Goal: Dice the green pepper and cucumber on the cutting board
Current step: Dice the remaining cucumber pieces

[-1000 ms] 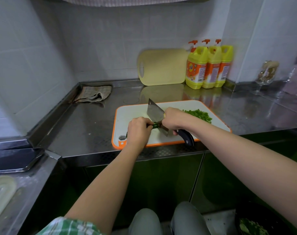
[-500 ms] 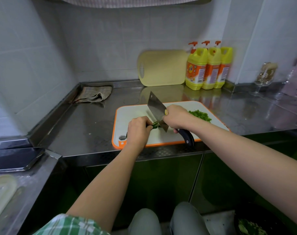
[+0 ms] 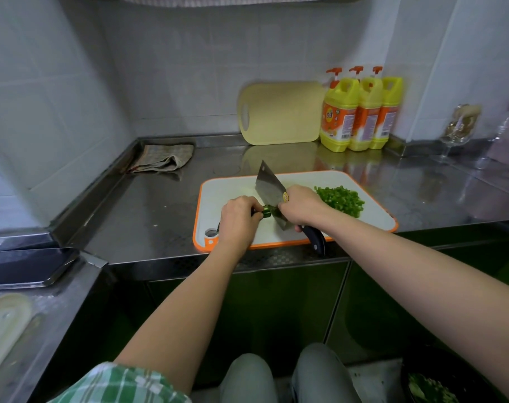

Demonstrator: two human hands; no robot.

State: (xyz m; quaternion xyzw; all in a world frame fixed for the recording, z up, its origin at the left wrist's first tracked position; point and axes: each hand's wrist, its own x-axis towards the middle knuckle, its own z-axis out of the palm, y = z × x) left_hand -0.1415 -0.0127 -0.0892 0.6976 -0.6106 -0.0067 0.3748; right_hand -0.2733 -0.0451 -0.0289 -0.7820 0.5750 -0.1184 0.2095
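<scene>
**Pepper under the cleaver on a steel corner tabletop**

A stainless steel tabletop [image 3: 148, 216] fills a corner of white-tiled walls. A folded cloth [image 3: 163, 158] lies at its back left. At upper centre a pale yellow board [image 3: 282, 112] leans on the wall, and three yellow pump bottles [image 3: 361, 112] stand touching just to its right. A stemmed glass [image 3: 458, 126] stands at the far right, blurred.

The white, orange-rimmed cutting board [image 3: 233, 187] lies at the tabletop's front edge, mid-frame. A heap of diced pepper [image 3: 340, 200] sits on its right part. The left hand [image 3: 238, 219], fingers curled, pins a green pepper strip [image 3: 267, 212] to the middle of the board. The right hand [image 3: 301, 205] is wrapped round the cleaver [image 3: 269, 189] where handle meets blade, and the blade stands against the strip's end.

At lower right a dark bin [image 3: 430, 385] holds green scraps and is cut off by the frame. Most of the strip is hidden under the left hand. A dark tray [image 3: 26, 266] at the left edge is only partly in view.
</scene>
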